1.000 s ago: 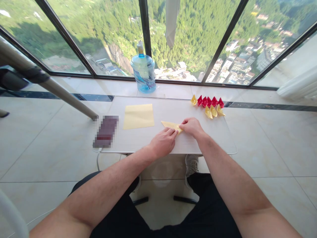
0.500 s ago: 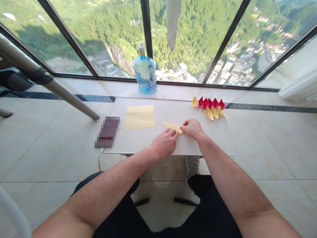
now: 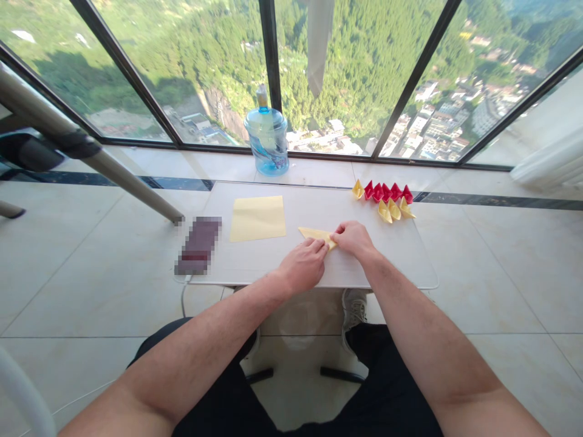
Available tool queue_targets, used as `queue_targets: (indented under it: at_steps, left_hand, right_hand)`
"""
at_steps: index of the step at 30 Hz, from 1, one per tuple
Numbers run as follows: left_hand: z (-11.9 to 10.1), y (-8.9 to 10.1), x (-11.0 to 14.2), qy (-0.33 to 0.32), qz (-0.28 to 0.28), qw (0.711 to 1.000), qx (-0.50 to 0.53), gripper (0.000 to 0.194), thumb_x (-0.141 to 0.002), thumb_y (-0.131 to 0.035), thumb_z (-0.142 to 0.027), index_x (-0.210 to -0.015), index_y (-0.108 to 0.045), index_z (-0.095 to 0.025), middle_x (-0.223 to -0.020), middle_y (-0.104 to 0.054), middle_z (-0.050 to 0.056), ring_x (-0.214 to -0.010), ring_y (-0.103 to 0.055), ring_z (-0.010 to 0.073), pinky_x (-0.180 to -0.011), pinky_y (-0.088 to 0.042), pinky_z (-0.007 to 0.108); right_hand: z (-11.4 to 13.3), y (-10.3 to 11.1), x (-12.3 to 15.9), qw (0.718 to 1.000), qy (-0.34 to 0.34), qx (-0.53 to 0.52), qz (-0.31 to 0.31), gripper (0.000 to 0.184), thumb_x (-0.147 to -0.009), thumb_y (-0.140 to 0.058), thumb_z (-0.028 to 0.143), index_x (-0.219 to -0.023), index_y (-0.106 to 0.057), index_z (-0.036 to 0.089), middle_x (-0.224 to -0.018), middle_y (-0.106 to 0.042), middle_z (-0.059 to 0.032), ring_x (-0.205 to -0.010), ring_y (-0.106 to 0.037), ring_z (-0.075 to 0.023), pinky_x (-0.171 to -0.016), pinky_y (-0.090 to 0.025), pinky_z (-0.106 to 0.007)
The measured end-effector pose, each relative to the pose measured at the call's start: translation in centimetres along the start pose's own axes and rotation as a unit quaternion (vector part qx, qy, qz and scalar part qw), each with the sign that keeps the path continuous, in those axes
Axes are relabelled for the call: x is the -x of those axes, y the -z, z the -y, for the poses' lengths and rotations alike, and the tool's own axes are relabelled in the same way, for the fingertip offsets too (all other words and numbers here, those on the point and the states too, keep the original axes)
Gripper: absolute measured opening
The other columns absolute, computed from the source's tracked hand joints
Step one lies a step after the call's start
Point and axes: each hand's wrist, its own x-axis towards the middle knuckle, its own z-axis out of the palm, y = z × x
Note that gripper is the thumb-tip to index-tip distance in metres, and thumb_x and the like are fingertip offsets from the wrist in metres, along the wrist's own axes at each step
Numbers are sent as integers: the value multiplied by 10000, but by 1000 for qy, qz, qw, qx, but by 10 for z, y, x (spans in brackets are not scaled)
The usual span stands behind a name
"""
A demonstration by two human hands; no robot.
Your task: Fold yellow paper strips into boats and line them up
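A long, pointed strip of folded yellow paper (image 3: 313, 233) lies on the low white table (image 3: 259, 264). My left hand (image 3: 306, 261) rests over its near edge, fingers together and pressing it down; the thumb is hidden. At the paper's right end, my right hand (image 3: 354, 238) is closed, pinching it between thumb and fingers close to the left fingertips. Part of the paper is covered by both hands. Left of it lies a flat yellow sheet of paper (image 3: 257, 218) that neither hand touches.
Small folded paper boats, red (image 3: 387, 193) and yellow (image 3: 385, 212), stand at the table's back right. A blurred-out phone-like object (image 3: 199, 246) with a cable lies at the left. Behind the table, a blue water jug (image 3: 268, 142) stands by the window.
Both hands stay at the folded paper with almost no movement. The whole view has shifted slightly, so things sit a little lower.
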Motion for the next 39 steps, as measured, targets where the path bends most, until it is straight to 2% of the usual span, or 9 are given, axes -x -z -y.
queue_targets:
  at_steps: [3, 8, 10, 13, 18, 25, 29, 35, 39]
  left_hand:
    - [1, -2, 0, -14, -1, 1000, -3, 471, -904, -415, -150, -1338, -522, -3, -1426, -518, 235, -1267, -515, 281, -1075, -375, 414]
    - [1, -6, 0, 14, -7, 1000, -3, 485, -888, -431, -152, -1346, -536, -32, -1387, -575, 184, -1165, -567, 283, -1026, -415, 419]
    - [0, -7, 0, 12, -10, 1000, -7, 478, -885, -436, -145, -1333, -544, -20, -1375, -584, 184, -1160, -565, 280, -1051, -401, 410]
    - [-2, -7, 0, 12, -8, 1000, -11, 474, -879, -438, -129, -1323, -553, -9, -1364, -593, 185, -1154, -569, 276, -1070, -388, 396]
    - [-3, -8, -1, 24, 6, 1000, -15, 465, -876, -440, -125, -1308, -569, -10, -1370, -589, 195, -1153, -573, 282, -1054, -395, 402]
    - [-2, -9, -3, 16, 10, 999, -31, 426, -877, -460, -152, -1241, -615, 6, -1357, -593, 204, -1123, -576, 297, -1051, -393, 394]
    - [-3, -9, -3, 17, 13, 999, -35, 443, -880, -456, -159, -1265, -596, 11, -1361, -586, 206, -1121, -571, 292, -1048, -391, 394]
    - [0, -3, -6, 22, 36, 999, -2, 425, -870, -454, -145, -1248, -604, -23, -1343, -595, 189, -1111, -573, 268, -1050, -390, 374]
    - [9, 8, -12, 27, 64, 996, 54, 368, -864, -446, -122, -1168, -649, -87, -1257, -647, 148, -1065, -596, 233, -1012, -423, 349]
  right_hand:
    - [1, -1, 0, 1000, 6, 6, -5, 124, -719, -658, 281, -760, -746, 204, -806, -755, -55, -761, -669, -185, -668, -454, -250]
    - [0, -1, 3, 1000, 3, 0, -2, 137, -745, -644, 318, -766, -720, 206, -780, -733, -43, -742, -655, -173, -667, -448, -249]
    - [-4, 0, 5, 1000, 19, 0, -8, 196, -746, -663, 373, -835, -705, 203, -847, -722, -48, -770, -649, -178, -685, -456, -259]
    - [-12, 1, 9, 998, 53, 10, -32, 384, -700, -724, 430, -997, -667, 194, -1022, -674, -76, -851, -638, -186, -747, -471, -279]
    - [-21, 2, 14, 998, 28, 12, -56, 461, -696, -735, 498, -1048, -629, 220, -1041, -617, -62, -856, -621, -190, -770, -466, -303]
    - [-27, 3, 13, 998, 22, 10, -59, 343, -747, -709, 439, -996, -643, 213, -951, -622, -44, -810, -607, -177, -716, -428, -286]
    - [-34, 6, 9, 997, 16, 13, -70, 288, -763, -705, 420, -960, -658, 216, -900, -647, -33, -788, -604, -173, -683, -405, -274]
    - [-40, 9, 6, 995, -18, 6, -101, 126, -793, -673, 345, -818, -660, 222, -765, -680, -12, -737, -610, -181, -646, -390, -279]
    - [-30, 2, 14, 991, 24, -34, -126, 97, -817, -612, 295, -778, -657, 218, -748, -690, -11, -710, -616, -171, -671, -416, -278]
